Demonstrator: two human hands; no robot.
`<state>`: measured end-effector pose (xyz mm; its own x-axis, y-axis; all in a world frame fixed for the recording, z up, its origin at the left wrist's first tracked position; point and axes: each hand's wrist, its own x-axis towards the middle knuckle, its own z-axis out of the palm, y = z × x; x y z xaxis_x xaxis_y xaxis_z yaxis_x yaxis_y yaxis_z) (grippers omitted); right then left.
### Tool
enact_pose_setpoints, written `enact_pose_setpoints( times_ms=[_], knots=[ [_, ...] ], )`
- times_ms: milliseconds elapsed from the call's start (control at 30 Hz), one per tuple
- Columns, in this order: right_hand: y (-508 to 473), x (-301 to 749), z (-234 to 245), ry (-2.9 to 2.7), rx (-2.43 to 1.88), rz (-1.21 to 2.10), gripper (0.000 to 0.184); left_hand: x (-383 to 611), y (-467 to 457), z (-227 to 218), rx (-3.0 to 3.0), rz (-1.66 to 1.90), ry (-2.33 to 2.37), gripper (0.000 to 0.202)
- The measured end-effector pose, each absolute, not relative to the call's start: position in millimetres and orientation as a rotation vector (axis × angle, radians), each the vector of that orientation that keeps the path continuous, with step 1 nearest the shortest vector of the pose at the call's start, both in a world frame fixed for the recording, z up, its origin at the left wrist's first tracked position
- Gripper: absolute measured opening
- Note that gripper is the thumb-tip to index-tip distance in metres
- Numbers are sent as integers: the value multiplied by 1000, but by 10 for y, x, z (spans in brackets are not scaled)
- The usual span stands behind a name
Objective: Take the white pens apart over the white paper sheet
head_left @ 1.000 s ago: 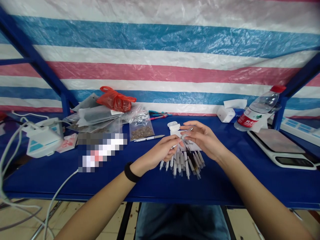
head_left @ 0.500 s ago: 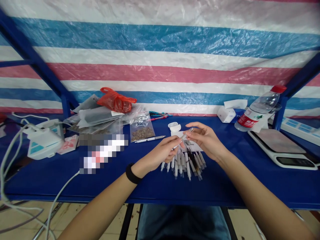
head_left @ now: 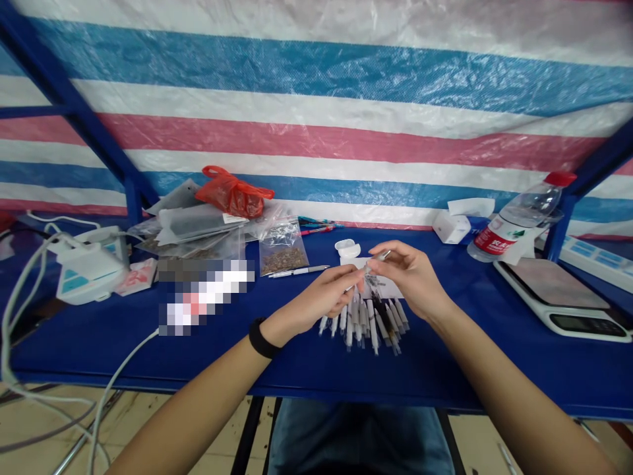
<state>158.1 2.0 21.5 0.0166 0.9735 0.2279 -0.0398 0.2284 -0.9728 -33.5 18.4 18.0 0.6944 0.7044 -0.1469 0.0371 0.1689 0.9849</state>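
Observation:
My left hand [head_left: 329,292], with a black band at the wrist, is closed on one end of a slim whitish tube [head_left: 366,268]. My right hand [head_left: 408,274] pinches the same tube near its other end, where a shiny grey tip sticks up past the fingers. Fingers cover much of the tube, so its full shape is hidden. Below the hands lies a fan of thin paper tubes [head_left: 372,323] with clear ends, several of them darkened. A printed white sheet [head_left: 390,289] is partly under my hands, and a small white case [head_left: 347,249] with its lid up stands behind it.
To the left are a pen [head_left: 299,271], a zip bag of brown shreds [head_left: 284,258], stacked plastic bags [head_left: 200,227], a red bag [head_left: 235,196] and a white device with cables [head_left: 91,274]. A bottle [head_left: 517,221], tissue box [head_left: 452,227] and scale [head_left: 564,290] are at right.
The tube's shiny tip stands out a little farther above my right fingers. Both hands keep their hold on the tube, and the view has shifted slightly.

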Motion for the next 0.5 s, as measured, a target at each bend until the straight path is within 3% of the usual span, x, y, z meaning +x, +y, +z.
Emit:
enact_pose_setpoints(
  times_ms=[233,500],
  knots=[
    [4,1596,257,-1170,-892,1167,44,-329,183,197,1361,510,718,53],
    [46,1752,317,-1066,-862,1019,33,-321,181,223,1384,543,764,64]
  ],
)
